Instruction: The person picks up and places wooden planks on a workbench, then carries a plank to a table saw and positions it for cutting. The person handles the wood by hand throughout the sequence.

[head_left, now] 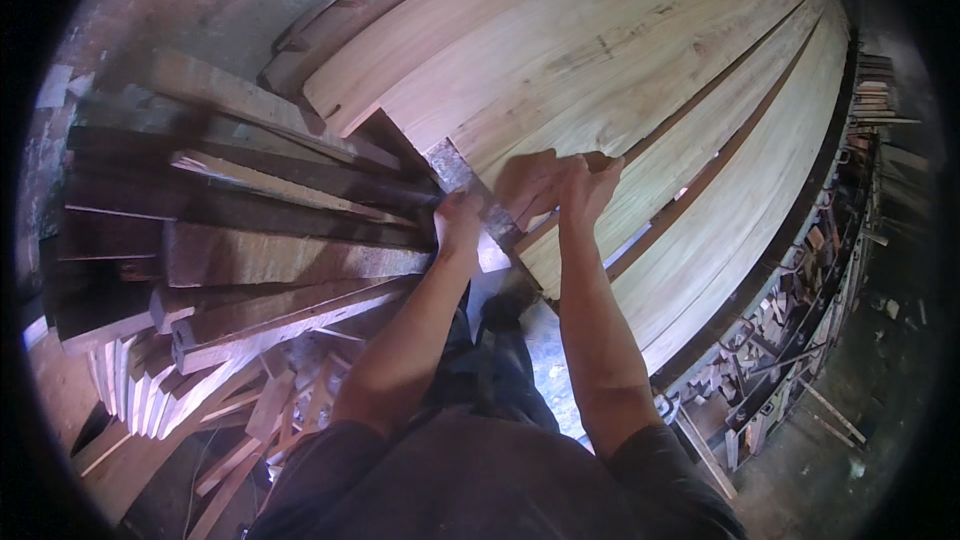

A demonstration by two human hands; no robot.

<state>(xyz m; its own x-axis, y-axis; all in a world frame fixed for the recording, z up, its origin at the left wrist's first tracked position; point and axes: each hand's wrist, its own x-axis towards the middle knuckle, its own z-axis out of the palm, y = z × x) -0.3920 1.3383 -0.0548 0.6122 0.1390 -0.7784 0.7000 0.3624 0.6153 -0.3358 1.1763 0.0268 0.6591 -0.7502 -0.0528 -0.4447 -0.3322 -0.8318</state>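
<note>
Long pale wooden boards (520,50) lie side by side in front of me, with dark gaps between some on the right. My right hand (588,188) is over a narrow board (640,180), its fingers curled together; whatever they hold, if anything, is hidden. A dark shadow of the hand falls on the wood just left of it. My left hand (458,220) is at the worn metal strip (452,166) along the boards' near ends. Its fingers are mostly out of sight, so its grip is unclear.
Thick rough timbers (290,258) are stacked at the left, close to my left forearm. Thin wood offcuts (270,405) lie below them. Along the right side run a dark edge rail (765,285) and a heap of wood scraps (720,360). A darker plank (350,20) borders the far left.
</note>
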